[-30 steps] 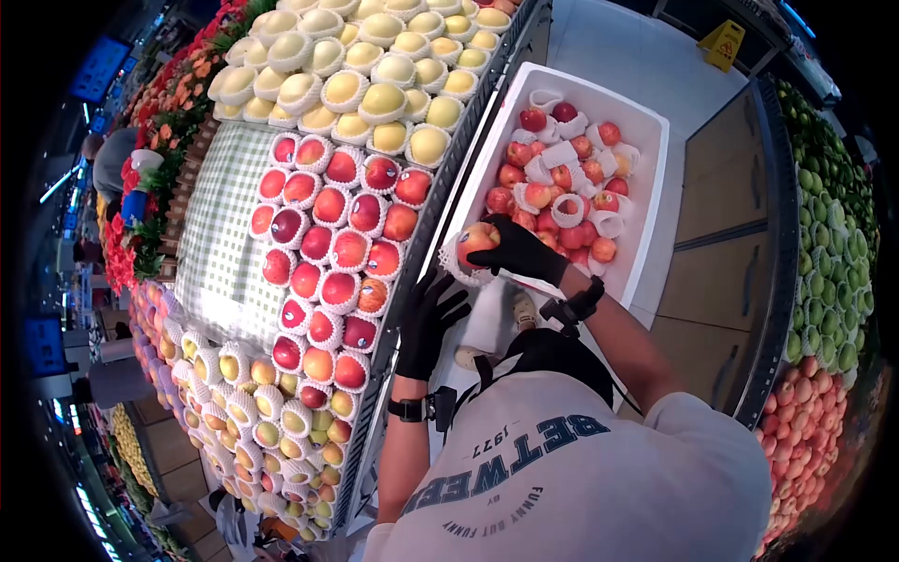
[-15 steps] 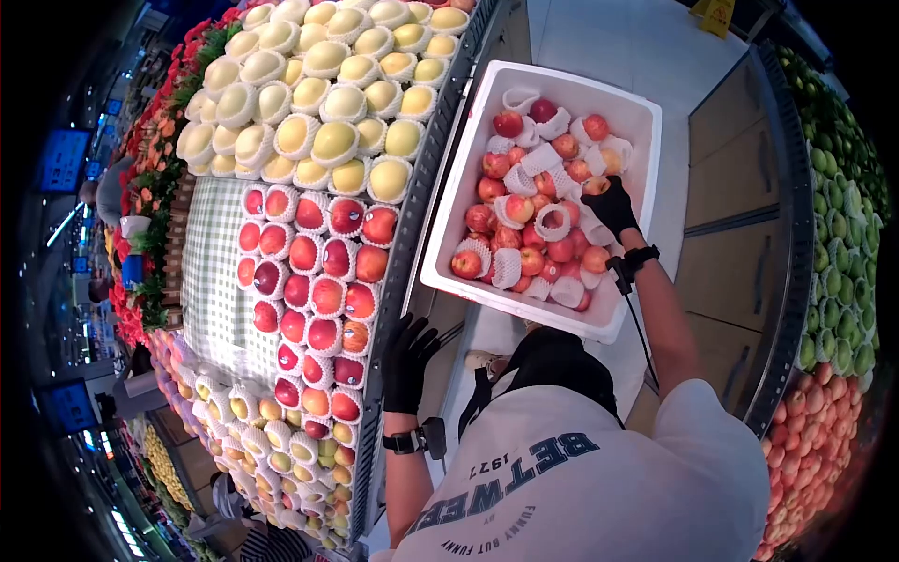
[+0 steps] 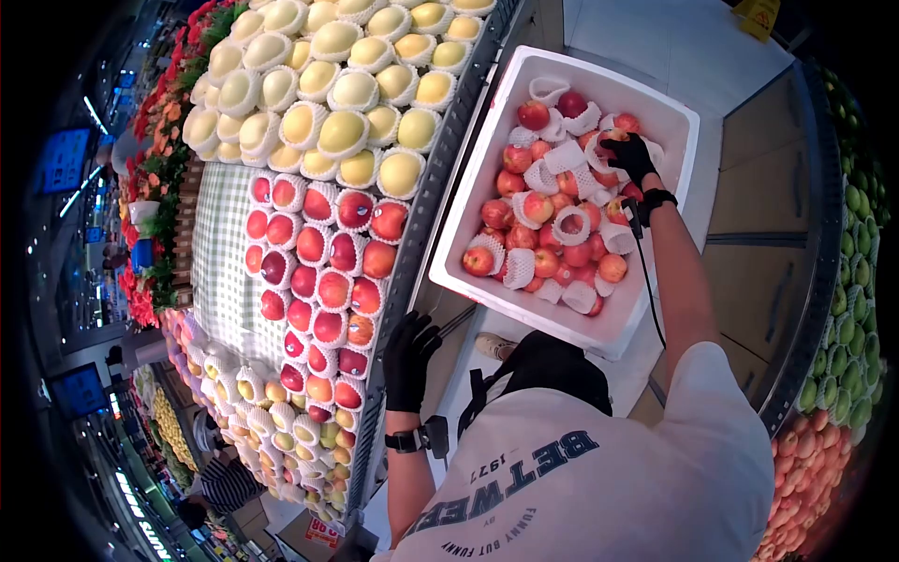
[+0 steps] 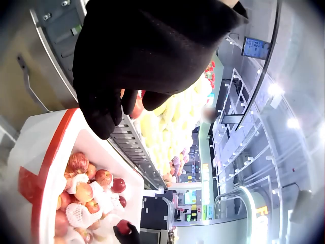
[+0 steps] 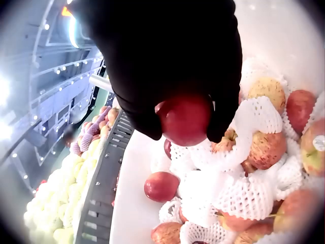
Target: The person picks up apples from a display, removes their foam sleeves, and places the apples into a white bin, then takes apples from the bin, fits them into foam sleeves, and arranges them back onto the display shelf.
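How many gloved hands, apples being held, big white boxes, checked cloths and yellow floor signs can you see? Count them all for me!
Gloved hands: 2, the left hand and the right hand
Held apple: 1
Big white box: 1
Checked cloth: 1
Yellow floor sign: 1
Total: 6

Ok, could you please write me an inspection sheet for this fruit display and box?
Surface: checked cloth on the display, partly covered by netted fruit.
Job's things: white box beside the display, holding many apples.
Clutter: foam nets lie jumbled among the boxed apples.
Left hand: gloved, fingers relaxed, by the display's edge.
Right hand: gloved, grips a red apple over the box.
Cables: black cable hangs from the right wrist.
Surroundings: yellow floor sign beyond the box.
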### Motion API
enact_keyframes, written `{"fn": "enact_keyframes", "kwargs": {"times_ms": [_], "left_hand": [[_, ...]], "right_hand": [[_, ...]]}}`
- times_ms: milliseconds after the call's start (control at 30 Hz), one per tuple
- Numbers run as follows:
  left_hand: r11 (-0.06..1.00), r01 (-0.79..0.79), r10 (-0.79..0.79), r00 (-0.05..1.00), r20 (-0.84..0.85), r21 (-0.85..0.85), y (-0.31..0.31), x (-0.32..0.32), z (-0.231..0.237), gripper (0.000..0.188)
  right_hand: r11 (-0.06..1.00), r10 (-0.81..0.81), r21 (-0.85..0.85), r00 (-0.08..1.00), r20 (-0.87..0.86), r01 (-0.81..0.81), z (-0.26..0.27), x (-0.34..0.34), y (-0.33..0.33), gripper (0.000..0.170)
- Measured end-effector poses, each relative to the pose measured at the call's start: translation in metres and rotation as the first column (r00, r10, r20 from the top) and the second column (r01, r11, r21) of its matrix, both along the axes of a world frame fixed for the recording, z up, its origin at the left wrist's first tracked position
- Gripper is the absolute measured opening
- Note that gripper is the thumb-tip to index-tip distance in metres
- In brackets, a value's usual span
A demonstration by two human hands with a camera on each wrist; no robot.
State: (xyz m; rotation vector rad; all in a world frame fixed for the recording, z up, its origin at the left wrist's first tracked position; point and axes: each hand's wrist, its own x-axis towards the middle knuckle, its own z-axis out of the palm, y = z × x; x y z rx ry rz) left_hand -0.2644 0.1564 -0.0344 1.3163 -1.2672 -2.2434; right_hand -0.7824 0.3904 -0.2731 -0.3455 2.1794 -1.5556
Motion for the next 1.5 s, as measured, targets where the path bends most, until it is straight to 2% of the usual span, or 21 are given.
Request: {"fn": "enact_keyframes", "kwargs": {"times_ms": [67,133,167,200,233,300,400,500,600,633,700,800,900,1000,1067,1100,1200,1300,1333,1433,1500], "left_hand": [[1.0,-0.02,0.02,1.0,0.008,0.009,-0.002,-0.001,-0.002,0.038],[0.999,-0.038,0.038,0.999,0.028,0.018,-0.003,0.003,-0.004,0.037],[1.0,-0.03,0.029,0.999,0.037,0.009,-0.004,0.003,-0.004,0.039],[1.0,-0.019,0.019,0.999,0.045,0.002,-0.004,0.004,-0.005,0.04],[1.0,-0.008,0.008,0.999,0.053,-0.005,-0.005,0.003,-0.005,0.041],[1.0,-0.03,0.03,0.999,0.045,0.001,-0.003,-0.002,-0.003,0.038],[1.0,-0.026,0.025,0.999,0.039,0.015,-0.003,-0.005,-0.006,0.038],[0.999,-0.024,0.023,0.999,0.048,0.029,-0.002,-0.01,-0.008,0.038],[0.999,-0.025,0.023,0.999,0.047,0.037,0.001,-0.014,-0.006,0.037],[0.999,-0.025,0.023,0.999,0.043,0.038,0.001,-0.014,-0.005,0.037],[1.0,-0.011,0.009,0.999,0.05,0.027,0.0,-0.013,-0.007,0.037],[1.0,0.001,-0.002,0.998,0.06,0.023,-0.001,-0.012,-0.008,0.038],[1.0,0.007,-0.009,0.998,0.062,0.027,-0.003,-0.011,-0.007,0.038],[1.0,0.014,-0.016,0.998,0.067,0.025,-0.004,-0.012,-0.005,0.038],[1.0,0.017,-0.018,0.998,0.064,0.021,-0.004,-0.01,-0.004,0.038],[1.0,0.019,-0.02,0.998,0.059,0.018,-0.005,-0.009,-0.004,0.038],[1.0,0.009,-0.01,0.998,0.054,0.013,-0.005,-0.006,-0.004,0.038],[1.0,0.001,-0.002,0.999,0.052,0.006,-0.007,0.001,-0.005,0.038],[1.0,0.0,0.0,0.999,0.051,0.004,-0.007,0.004,-0.006,0.038],[0.999,-0.036,0.035,0.998,0.047,0.015,-0.011,0.011,-0.008,0.038],[0.999,-0.043,0.043,0.999,0.024,0.01,-0.012,0.017,-0.009,0.038]], "right_hand": [[0.975,0.181,0.162,0.963,-0.201,-0.149,-0.012,-0.013,0.002,0.045],[0.848,0.415,0.517,0.748,-0.517,-0.113,-0.026,-0.022,0.005,0.042],[0.89,0.287,0.444,0.881,-0.375,-0.101,-0.035,-0.027,0.002,0.046],[0.934,0.123,0.355,0.969,-0.214,-0.04,-0.038,-0.031,-0.002,0.05],[0.958,-0.051,0.28,0.997,-0.059,0.065,-0.041,-0.034,-0.006,0.055],[0.942,-0.162,0.295,0.987,-0.015,0.159,-0.034,-0.032,-0.009,0.062],[0.908,-0.104,0.397,0.99,-0.099,0.135,-0.028,-0.022,-0.015,0.073],[0.793,-0.181,0.531,0.947,-0.265,0.3,-0.041,-0.015,-0.024,0.078],[0.692,-0.117,0.652,0.94,-0.321,0.309,-0.063,-0.024,-0.025,0.078],[0.733,-0.099,0.655,0.982,-0.161,0.182,-0.061,-0.026,-0.024,0.074],[0.801,-0.037,0.595,0.986,0.16,-0.066,-0.045,-0.036,-0.018,0.066],[0.931,-0.012,0.338,0.913,0.408,-0.139,0.002,-0.017,-0.012,0.055],[0.931,-0.052,0.35,0.908,0.416,-0.107,0.003,-0.014,-0.015,0.055],[0.801,0.007,0.571,0.956,0.293,-0.181,0.009,-0.021,-0.022,0.063],[0.747,0.078,0.665,0.994,-0.072,-0.011,-0.05,-0.037,-0.02,0.07],[0.723,0.124,0.685,0.96,-0.251,0.086,-0.053,-0.035,-0.022,0.073],[0.73,0.066,0.675,0.971,-0.229,0.109,-0.056,-0.027,-0.022,0.08],[0.808,0.068,0.588,0.989,-0.133,0.024,-0.052,-0.023,-0.02,0.082],[0.779,0.104,0.625,0.974,-0.2,0.045,-0.058,-0.026,-0.022,0.079],[0.774,0.046,0.631,0.989,-0.139,0.053,-0.059,-0.026,-0.02,0.072],[0.791,0.05,0.609,0.986,-0.161,0.06,-0.059,-0.024,-0.018,0.068]]}}
